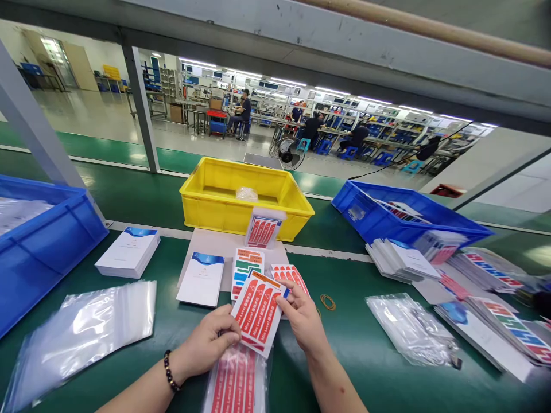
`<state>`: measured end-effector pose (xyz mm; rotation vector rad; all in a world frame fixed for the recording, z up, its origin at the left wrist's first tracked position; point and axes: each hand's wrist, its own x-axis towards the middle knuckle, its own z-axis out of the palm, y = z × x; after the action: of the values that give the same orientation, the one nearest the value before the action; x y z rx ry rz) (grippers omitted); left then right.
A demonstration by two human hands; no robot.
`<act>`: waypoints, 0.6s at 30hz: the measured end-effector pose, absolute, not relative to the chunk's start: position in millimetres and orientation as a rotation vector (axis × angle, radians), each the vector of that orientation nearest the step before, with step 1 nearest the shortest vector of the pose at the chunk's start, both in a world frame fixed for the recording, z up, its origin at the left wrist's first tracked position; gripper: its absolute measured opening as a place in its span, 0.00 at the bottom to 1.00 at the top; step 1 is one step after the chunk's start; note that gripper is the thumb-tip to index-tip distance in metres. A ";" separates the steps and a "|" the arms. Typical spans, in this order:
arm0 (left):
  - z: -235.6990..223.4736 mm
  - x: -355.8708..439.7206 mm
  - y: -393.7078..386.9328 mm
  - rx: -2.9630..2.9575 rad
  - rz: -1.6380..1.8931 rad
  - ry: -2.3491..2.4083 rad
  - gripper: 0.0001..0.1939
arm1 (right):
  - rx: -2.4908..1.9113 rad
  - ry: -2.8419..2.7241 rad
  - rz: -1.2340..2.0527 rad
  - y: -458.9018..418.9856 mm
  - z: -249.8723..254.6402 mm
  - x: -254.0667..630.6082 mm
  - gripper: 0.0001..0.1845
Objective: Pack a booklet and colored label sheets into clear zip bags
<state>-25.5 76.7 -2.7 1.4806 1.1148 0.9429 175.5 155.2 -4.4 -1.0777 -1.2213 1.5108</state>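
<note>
Between my hands is a small stack of label sheets (258, 315), white with red "Max Level / Min Level" strips, tilted over the table. My left hand (213, 338), a beaded bracelet at its wrist, is closed on the lower left edge. My right hand (301, 315) pinches the upper right edge. Just below lies a clear plastic bag (236, 381) with similar red sheets in it; whether the held sheets touch it I cannot tell. Beyond them are a multicoloured label sheet (248, 267), more red label sheets (293, 276) and a white booklet stack (201, 278).
A yellow bin (241, 221) stands ahead, with a bagged label pack (263, 228) upright against it. Blue bins flank the table, left (51, 252) and right (413, 215). Clear bags (103, 315), booklets (129, 252) and rubber bands (328, 302) lie around. A shelf beam (344, 51) crosses overhead.
</note>
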 end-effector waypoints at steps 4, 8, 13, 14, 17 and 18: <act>-2.2 -25.8 76.6 1.546 0.934 1.089 0.08 | -1.121 -1.231 1.429 156.5 -4.7 178.8 0.25; -2.5 -25.7 76.4 1.584 0.925 1.088 0.08 | -1.123 -1.285 1.448 156.0 -2.9 178.7 0.26; -5.1 -24.7 75.0 1.647 0.888 1.147 0.09 | -1.149 -1.286 1.386 156.3 -3.8 181.9 0.27; -5.8 -24.4 74.5 1.663 0.884 1.172 0.09 | -1.153 -1.290 1.385 156.6 -4.1 182.8 0.28; -6.8 -23.9 73.1 1.685 0.898 1.217 0.08 | -1.149 -1.330 1.401 157.0 -4.9 184.0 0.29; -6.8 -23.8 73.0 1.680 0.907 1.209 0.08 | -1.145 -1.355 1.404 156.8 -5.4 183.5 0.29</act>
<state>-23.8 73.0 -6.8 1.6803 1.2088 0.9068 183.5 156.8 -5.4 -1.1452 -1.3551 1.4044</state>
